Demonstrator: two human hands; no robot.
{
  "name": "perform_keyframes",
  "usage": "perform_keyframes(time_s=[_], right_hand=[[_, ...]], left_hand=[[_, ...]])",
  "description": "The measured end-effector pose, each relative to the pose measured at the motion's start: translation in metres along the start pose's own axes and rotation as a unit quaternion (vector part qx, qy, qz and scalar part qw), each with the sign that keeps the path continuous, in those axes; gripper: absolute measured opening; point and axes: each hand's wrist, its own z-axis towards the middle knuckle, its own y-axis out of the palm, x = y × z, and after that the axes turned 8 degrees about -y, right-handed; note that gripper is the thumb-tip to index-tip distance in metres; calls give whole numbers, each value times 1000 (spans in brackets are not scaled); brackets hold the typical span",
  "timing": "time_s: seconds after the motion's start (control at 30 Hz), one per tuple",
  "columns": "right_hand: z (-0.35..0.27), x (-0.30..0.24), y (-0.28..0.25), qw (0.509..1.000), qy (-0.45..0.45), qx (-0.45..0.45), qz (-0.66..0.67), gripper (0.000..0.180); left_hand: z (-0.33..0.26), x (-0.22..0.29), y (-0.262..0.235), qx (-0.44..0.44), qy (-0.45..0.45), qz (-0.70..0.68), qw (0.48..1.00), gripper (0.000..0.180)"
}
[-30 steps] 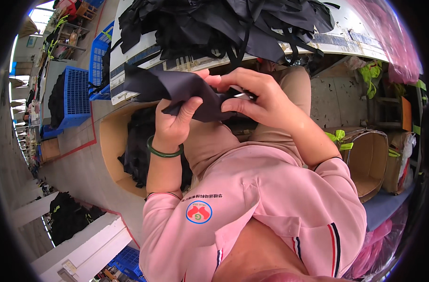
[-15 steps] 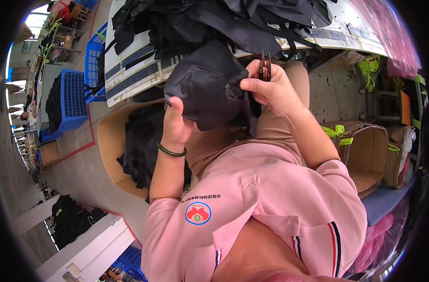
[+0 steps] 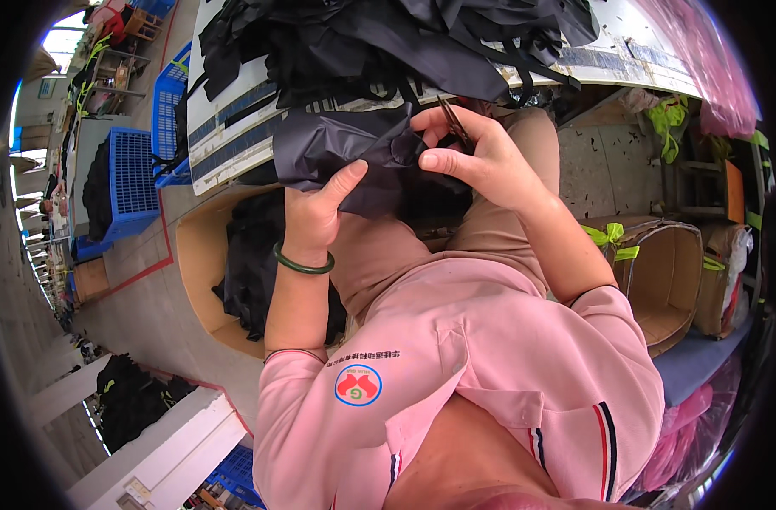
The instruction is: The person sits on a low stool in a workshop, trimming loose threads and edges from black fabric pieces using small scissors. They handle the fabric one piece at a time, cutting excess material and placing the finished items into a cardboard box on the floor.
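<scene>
A piece of thin black fabric [image 3: 328,146] hangs over my lap in front of the table edge. My left hand [image 3: 318,208] grips its near side, thumb on top and the other fingers hidden beneath. Dark thread snips [image 3: 453,121] rest in my right hand [image 3: 481,157], tucked against the palm with their tips pointing up and left. The thumb and forefinger of that hand are spread apart beside the fabric's right edge; whether they touch it I cannot tell.
A heap of black fabric pieces [image 3: 388,42] covers the white table [image 3: 209,157] ahead. By my left leg a cardboard box [image 3: 203,272] contains more black fabric. Blue crates [image 3: 133,174] stand further left; another cardboard box [image 3: 660,289] lies at right.
The fabric has shifted left and folded lower. My right thumb and forefinger have parted from their pinch at its edge, and the snips have tilted leftward. My left thumb now lies across the cloth.
</scene>
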Motion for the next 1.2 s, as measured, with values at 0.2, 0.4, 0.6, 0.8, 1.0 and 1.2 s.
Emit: perform_keyframes(time_s=[0.2,0.4,0.6,0.8,1.0,1.2], right_hand=[[3,-15,2,985,156,6,76,30],[0,-15,-6,999,38,-8,17,16],[-3,-13,-12,998,-52,21,-39,18],[-3,-22,-6,997,-53,3,-50,16],[-11,-22,-5,998,-53,-9,-12,11],[-19,-19,-2,996,-5,26,82,8]], left_hand=[[-1,-2,-5,-1,12,16,1000,44],[2,5,-9,36,22,54,998,42],[20,11,-37,159,99,108,976,37],[8,34,12,-5,360,466,808,42],[14,14,25,-77,270,410,868,35],[8,12,31,-74,139,349,924,23]])
